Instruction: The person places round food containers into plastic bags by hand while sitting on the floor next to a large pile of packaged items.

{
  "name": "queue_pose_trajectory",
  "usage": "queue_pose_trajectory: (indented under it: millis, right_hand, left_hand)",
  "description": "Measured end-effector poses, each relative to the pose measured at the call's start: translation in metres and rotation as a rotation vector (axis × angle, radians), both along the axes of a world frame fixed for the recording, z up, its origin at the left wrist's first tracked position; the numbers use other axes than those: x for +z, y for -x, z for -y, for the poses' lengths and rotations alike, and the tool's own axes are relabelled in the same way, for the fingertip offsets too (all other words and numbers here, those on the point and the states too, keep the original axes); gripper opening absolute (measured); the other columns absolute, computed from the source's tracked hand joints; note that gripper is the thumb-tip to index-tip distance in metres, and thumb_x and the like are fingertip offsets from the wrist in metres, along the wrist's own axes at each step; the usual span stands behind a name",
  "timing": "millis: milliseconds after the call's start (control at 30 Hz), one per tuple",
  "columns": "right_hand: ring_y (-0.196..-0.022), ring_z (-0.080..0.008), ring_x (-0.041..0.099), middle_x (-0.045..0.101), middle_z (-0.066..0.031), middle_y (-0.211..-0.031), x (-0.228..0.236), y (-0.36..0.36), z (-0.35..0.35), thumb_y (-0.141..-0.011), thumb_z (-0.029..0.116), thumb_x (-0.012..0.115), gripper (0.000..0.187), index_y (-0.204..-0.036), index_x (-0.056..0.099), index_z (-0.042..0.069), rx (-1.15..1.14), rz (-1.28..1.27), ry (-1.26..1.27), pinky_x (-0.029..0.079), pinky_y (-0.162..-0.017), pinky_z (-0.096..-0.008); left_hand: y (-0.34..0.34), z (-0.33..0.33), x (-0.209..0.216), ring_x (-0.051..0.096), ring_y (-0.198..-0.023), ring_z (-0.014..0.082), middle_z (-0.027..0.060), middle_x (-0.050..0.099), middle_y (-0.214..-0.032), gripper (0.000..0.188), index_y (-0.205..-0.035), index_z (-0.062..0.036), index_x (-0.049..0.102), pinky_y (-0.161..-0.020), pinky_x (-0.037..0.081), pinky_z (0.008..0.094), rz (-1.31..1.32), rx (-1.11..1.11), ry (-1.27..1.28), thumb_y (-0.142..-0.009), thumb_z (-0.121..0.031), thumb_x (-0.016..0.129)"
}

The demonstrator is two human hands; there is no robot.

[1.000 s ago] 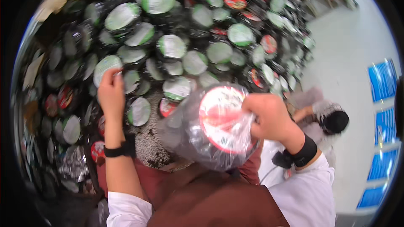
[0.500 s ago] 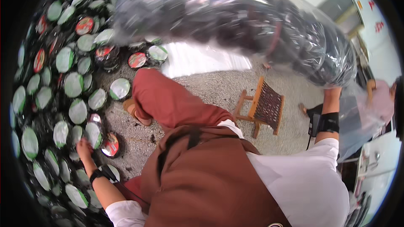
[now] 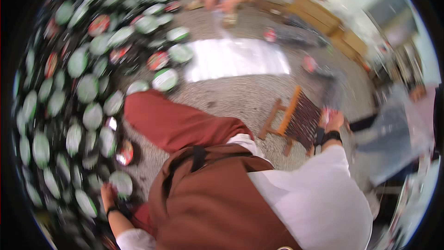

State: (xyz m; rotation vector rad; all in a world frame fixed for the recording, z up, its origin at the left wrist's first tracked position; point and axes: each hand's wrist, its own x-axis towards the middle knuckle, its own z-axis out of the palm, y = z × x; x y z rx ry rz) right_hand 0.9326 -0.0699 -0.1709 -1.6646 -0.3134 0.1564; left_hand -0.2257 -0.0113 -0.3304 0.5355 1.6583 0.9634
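Note:
Beside the pile, my left hand (image 3: 108, 193) is low on the left, next to a round pack (image 3: 121, 184) with a whitish, green-edged lid. Its fingers are blurred, and I cannot tell whether they hold anything. My right hand (image 3: 334, 120) is closed at the right side of the wooden stool (image 3: 303, 118), round the reddish end of a clear plastic bag (image 3: 331, 93). Motion smears that bag, so its contents do not show clearly. Many more dark round packs (image 3: 88, 88) with whitish-green or red lids fill the left side.
A white plastic sheet (image 3: 236, 60) lies on the speckled floor (image 3: 222, 99). Beyond it another person's hands (image 3: 222, 3) are at work. Long filled bags (image 3: 296, 36) and cardboard (image 3: 319, 14) lie at the far right. Another person (image 3: 422, 111) with clear plastic is at the right edge.
The long filled bag raised across the top has come down, uncovering the sheet and far floor. My right hand has dropped inward beside the stool; my left hand has moved lower along the pile.

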Motion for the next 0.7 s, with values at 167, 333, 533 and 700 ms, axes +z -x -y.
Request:
queue_pose_trajectory:
  millis: [167,333,533,700]
  right_hand:
    - [-0.077,-0.0156,0.055,0.056,-0.0061,-0.086,-0.007,0.186,-0.223,-0.08,0.017,0.056,0.018,-0.093,0.054,0.004,0.879,-0.398,0.085,0.044,-0.063,-0.0245]
    - [-0.08,-0.0148,0.056,0.058,-0.0078,-0.092,0.123,0.592,-0.321,-0.086,0.009,0.05,0.021,-0.105,0.054,0.0,1.687,0.083,0.19,0.044,-0.073,-0.0253]
    - [-0.075,-0.0121,0.06,0.063,-0.0062,-0.083,0.053,0.728,-0.416,-0.085,0.011,0.051,0.015,-0.095,0.059,0.002,1.978,0.145,0.344,0.045,-0.069,-0.0238]
    - [-0.077,-0.0194,0.062,0.065,-0.0099,-0.082,-0.19,0.548,-0.468,-0.081,0.023,0.06,0.021,-0.089,0.064,0.004,1.41,0.807,1.071,0.048,-0.069,-0.0305]
  left_hand:
    - [-0.033,0.028,0.073,0.046,-0.04,0.0232,0.0099,0.048,-0.054,0.011,-0.071,-0.004,0.048,-0.037,0.036,0.0366,-0.451,-0.045,0.079,-0.078,-0.012,0.046]
    - [-0.046,0.07,-0.011,0.064,-0.074,0.0349,0.0241,0.063,-0.08,0.041,-0.082,0.008,0.061,-0.063,0.049,0.0413,-0.75,0.352,0.519,-0.07,-0.031,0.069]
    - [-0.178,0.061,-0.11,0.058,-0.082,0.0353,0.0227,0.06,-0.088,0.046,-0.1,0.002,0.055,-0.072,0.046,0.0406,-0.529,0.146,0.266,-0.074,-0.035,0.067]
    - [-0.193,0.04,-0.06,0.06,-0.08,0.0288,0.0164,0.062,-0.085,0.028,-0.096,-0.0008,0.058,-0.069,0.047,0.0359,-0.158,-0.541,0.3,-0.079,-0.022,0.062]
